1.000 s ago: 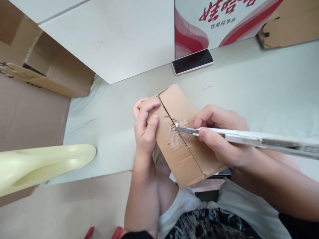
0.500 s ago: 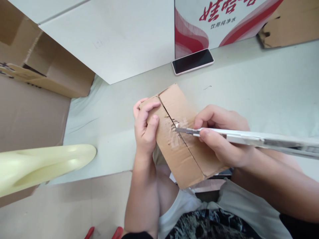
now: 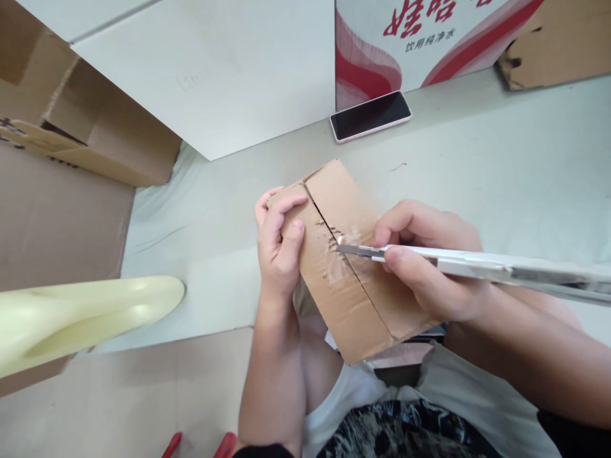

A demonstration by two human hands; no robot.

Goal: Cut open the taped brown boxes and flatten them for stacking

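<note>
A small brown cardboard box [image 3: 353, 324] is tilted over my lap, its flap seam running lengthwise across the face toward me. My left hand [image 3: 281, 238] wraps round the box's upper left end, thumb on the flap. Between the thumb and fingers of my right hand [image 3: 424, 254] is a utility knife [image 3: 477, 264] with a long pale body. Its blade tip lies at the seam, over torn cardboard and a wrinkled patch of clear tape [image 3: 341, 264]. The underside of the box is hidden.
A phone [image 3: 371, 117] lies on the pale surface before a red-and-white carton [image 3: 367, 70]. White panels [image 3: 205, 70] stand behind. Large cardboard boxes [image 3: 109, 133] are at left, near a pale yellow curved object [image 3: 95, 312]. More cardboard [image 3: 563, 48] lies at far right.
Almost nothing differs. The view has shifted very slightly; both hands, the box and the knife blade at the seam keep nearly the same positions.
</note>
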